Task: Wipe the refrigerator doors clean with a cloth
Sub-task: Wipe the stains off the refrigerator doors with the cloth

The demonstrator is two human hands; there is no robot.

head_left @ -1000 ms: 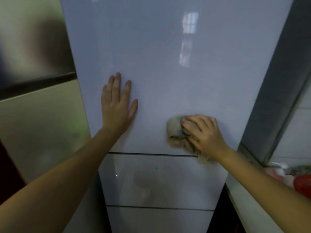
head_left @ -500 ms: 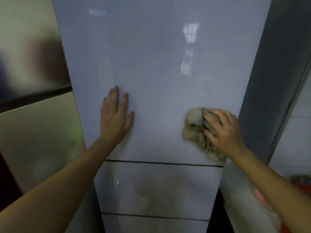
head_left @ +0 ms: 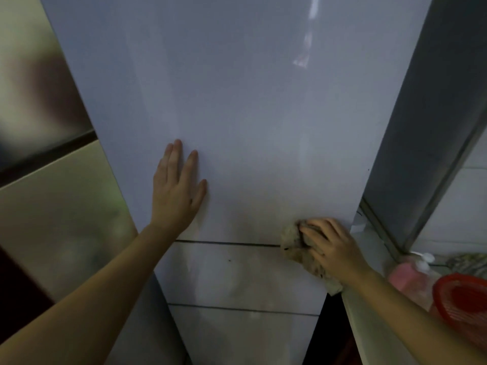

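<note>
Left hand [head_left: 175, 196] flat, fingers up, on door [head_left: 237, 101]; right hand [head_left: 332, 250] grips cloth [head_left: 291, 242], lying diagonally across seam [head_left: 224, 243].

Dim, flat indoor light with a grey-blue cast. The refrigerator door [head_left: 237, 101] is glossy, with one bright streak of glare near its top right; its lower panels go darker and murky. Faint soft shadow beside the left hand [head_left: 176, 196]. The metal panel [head_left: 47, 206] on the left shows only smeared, blurry reflections. Wide-angle bend: door edges splay outward toward the top. The red basket [head_left: 463, 299] and worktop [head_left: 369, 312] at the right edge are soft.
</note>
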